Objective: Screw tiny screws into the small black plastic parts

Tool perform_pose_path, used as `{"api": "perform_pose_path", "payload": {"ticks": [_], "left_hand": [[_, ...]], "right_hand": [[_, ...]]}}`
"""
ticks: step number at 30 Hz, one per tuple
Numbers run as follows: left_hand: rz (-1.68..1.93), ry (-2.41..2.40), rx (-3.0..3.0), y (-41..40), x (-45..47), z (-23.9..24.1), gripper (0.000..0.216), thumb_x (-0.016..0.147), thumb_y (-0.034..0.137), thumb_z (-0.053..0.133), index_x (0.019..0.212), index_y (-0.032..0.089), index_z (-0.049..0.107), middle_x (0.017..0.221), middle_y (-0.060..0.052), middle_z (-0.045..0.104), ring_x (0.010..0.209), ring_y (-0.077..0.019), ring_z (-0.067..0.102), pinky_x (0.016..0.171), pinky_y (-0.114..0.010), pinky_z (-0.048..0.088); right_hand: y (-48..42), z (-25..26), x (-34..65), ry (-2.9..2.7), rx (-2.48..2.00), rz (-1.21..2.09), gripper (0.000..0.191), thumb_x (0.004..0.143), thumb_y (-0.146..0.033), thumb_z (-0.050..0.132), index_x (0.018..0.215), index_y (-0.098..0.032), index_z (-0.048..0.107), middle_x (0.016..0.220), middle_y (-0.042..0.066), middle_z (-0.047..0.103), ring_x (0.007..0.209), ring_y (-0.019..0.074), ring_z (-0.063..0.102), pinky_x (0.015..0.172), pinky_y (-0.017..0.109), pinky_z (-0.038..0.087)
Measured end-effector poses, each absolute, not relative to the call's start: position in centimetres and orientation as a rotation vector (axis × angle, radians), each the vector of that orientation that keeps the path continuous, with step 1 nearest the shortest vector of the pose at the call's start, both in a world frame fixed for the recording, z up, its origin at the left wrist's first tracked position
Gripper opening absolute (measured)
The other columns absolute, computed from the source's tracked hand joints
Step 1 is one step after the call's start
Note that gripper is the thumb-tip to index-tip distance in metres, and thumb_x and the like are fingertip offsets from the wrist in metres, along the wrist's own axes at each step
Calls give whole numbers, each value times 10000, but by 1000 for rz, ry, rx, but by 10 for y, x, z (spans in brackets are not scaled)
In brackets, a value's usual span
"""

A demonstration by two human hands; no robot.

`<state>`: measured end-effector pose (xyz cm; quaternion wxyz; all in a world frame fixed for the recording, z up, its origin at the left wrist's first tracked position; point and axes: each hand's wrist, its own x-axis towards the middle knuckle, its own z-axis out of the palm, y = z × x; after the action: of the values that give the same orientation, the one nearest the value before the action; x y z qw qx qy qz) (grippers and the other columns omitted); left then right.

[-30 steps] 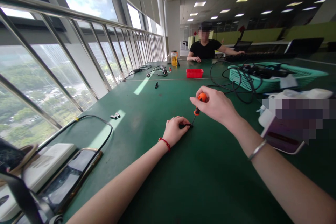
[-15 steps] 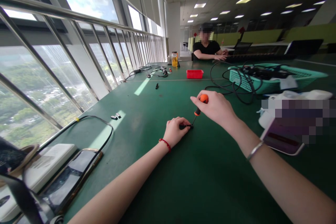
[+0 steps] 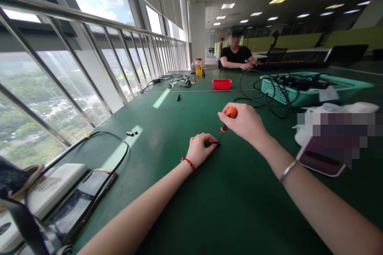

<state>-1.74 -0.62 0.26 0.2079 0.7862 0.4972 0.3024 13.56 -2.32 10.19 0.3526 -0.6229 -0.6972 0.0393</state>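
My right hand (image 3: 243, 121) is closed around the orange and black handle of a screwdriver (image 3: 231, 113). Its thin shaft slants down to the left, and the tip meets the end of a small black part (image 3: 214, 143) on the green table (image 3: 251, 203). My left hand (image 3: 200, 148), a red cord at its wrist, pinches that part against the tabletop. Fingers cover most of the part, so I cannot tell its exact kind. Whether a screw sits under the tip is too small to see.
A red tray (image 3: 222, 84) and a teal basket (image 3: 353, 84) of black cables stand farther back. Small dark pieces (image 3: 131, 132) lie to the left, near a white power strip (image 3: 56, 191). A phone (image 3: 321, 157) rests at right. Across the table sits a person (image 3: 236, 53).
My right hand has shifted slightly on the screwdriver, and the handle appears turned. My left hand and the black part stay put. The person opposite has lowered their hands together.
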Motion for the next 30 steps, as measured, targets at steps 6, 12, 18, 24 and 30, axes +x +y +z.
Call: {"api": "perform_pose_path", "payload": {"ticks": [6,12,18,24,30], "left_hand": [[833,1384,2192,-7,-17,4,106,758,209,603,840,210,671,841,-6,641,860,-178,569,816,-317,450],[843,1386,2201,-7,-17,4,95,759,211,606,830,211,669,834,-3,640,853,-177,569,817,-320,451],[850,1381,2214,-6,-17,3,99,761,215,605,836,215,670,837,-3,642,848,-175,573,820,-322,451],[859,1379,2205,-4,-17,1,89,757,209,609,821,214,670,824,1,644,841,-171,576,816,-318,452],[854,1380,2205,-5,-17,2,93,756,209,610,826,211,671,825,1,642,839,-170,576,805,-313,454]], "right_hand": [[-23,100,133,-1823,-1599,164,192,691,-428,554,712,-242,512,601,-34,562,540,136,475,495,246,282],[-22,96,131,-1790,-1572,167,266,762,-466,481,645,-230,519,598,-15,565,577,142,491,510,254,288],[-21,95,132,-1794,-1534,164,170,687,-376,538,702,-241,435,581,-53,515,530,126,449,493,241,280],[-21,91,126,-1808,-1588,209,336,772,-509,439,592,-225,437,558,-9,528,529,144,442,487,258,285],[-22,89,127,-1808,-1534,109,130,679,-342,518,665,-238,441,540,-46,502,504,128,411,470,240,268]]}}
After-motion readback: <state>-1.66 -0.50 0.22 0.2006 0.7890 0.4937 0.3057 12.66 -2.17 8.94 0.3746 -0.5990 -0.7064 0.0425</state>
